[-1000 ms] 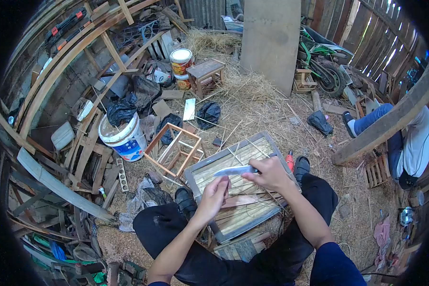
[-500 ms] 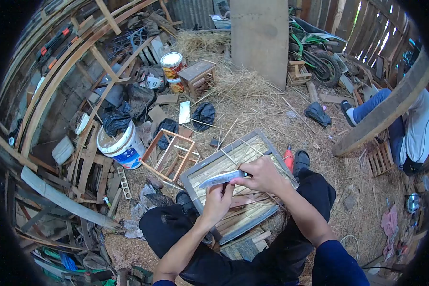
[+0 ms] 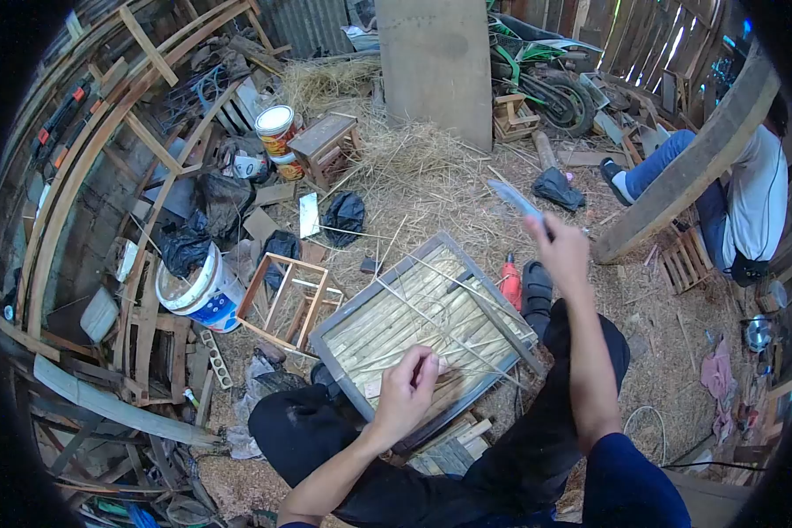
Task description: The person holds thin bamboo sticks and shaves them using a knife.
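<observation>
My right hand is closed around the dark handle of a knife, raised past the tray's far right corner with the blade pointing up and left. My left hand hovers above the near part of a wood-framed tray, its fingers curled together. Whatever those fingers hold, if anything, is hidden. Pale thin strips cover the tray, some crossing its rim. A dark flat bar lies slanted along the tray's right side.
A small wooden frame and a white bucket stand left of the tray. Beyond are a stool, paint tins and straw. A red tool lies by my foot. Another person sits behind a slanted post.
The knife has swung away from my left hand, up and to the right, in my right hand. My left hand has lowered slightly, and the view has shifted, showing more of the tray.
</observation>
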Demonstrator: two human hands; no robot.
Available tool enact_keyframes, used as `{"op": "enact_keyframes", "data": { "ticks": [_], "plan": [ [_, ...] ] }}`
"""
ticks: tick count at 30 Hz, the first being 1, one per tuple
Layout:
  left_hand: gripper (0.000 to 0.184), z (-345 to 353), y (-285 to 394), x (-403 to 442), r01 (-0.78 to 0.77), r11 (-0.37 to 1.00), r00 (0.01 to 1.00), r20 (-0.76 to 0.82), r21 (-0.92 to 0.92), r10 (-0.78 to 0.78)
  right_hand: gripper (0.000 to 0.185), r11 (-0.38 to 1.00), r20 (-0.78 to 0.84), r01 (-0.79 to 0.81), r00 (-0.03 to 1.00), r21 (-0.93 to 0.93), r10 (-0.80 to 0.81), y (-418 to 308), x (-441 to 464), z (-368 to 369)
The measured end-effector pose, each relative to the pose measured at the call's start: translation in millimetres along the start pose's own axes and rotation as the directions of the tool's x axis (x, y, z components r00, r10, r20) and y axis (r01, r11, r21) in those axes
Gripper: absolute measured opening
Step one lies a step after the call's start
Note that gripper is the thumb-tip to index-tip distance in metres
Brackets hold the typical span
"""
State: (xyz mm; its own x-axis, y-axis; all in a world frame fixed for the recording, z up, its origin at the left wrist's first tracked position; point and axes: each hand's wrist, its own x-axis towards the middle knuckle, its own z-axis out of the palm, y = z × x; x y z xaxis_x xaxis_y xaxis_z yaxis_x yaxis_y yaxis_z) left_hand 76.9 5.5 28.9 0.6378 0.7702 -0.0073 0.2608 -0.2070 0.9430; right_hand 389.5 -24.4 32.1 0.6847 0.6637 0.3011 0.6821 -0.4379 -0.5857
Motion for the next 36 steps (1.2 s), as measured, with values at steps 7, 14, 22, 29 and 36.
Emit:
{"op": "enact_keyframes", "data": {
  "ticks": [7, 14, 22, 29, 36],
  "plan": [
    [0.028, -30.7, -48.9, 15.4, 0.162, 0.954, 0.986, -0.004, -0.252, -0.169, 0.045, 0.93, 0.18, 0.363, 0.912, 0.057, -0.368, -12.8, -52.3, 15.7],
    [0.025, -28.8, -43.4, 9.7, 0.11, 0.957, 0.992, -0.031, -0.269, -0.123, 0.047, 0.763, 0.267, 0.57, 0.718, 0.304, -0.643, -70.8, -72.9, 53.9],
    [0.019, -47.6, -30.8, 9.6, 0.2, 0.955, 0.978, 0.102, -0.22, -0.182, 0.04, 0.657, 0.315, 0.544, 0.594, 0.522, -0.741, -111.4, -88.1, 87.7],
    [0.021, -42.0, -37.0, 8.3, -0.204, 0.979, 0.979, -0.011, -0.002, 0.204, 0.047, 0.64, 0.288, 0.647, 0.574, 0.415, -0.767, -105.3, -79.7, 77.1],
    [0.022, -36.3, -37.5, 12.4, 0.022, 0.989, 0.993, 0.115, -0.149, -0.005, 0.051, 0.67, 0.233, 0.673, 0.629, 0.314, -0.742, -85.8, -71.4, 67.4]
  ]
}}
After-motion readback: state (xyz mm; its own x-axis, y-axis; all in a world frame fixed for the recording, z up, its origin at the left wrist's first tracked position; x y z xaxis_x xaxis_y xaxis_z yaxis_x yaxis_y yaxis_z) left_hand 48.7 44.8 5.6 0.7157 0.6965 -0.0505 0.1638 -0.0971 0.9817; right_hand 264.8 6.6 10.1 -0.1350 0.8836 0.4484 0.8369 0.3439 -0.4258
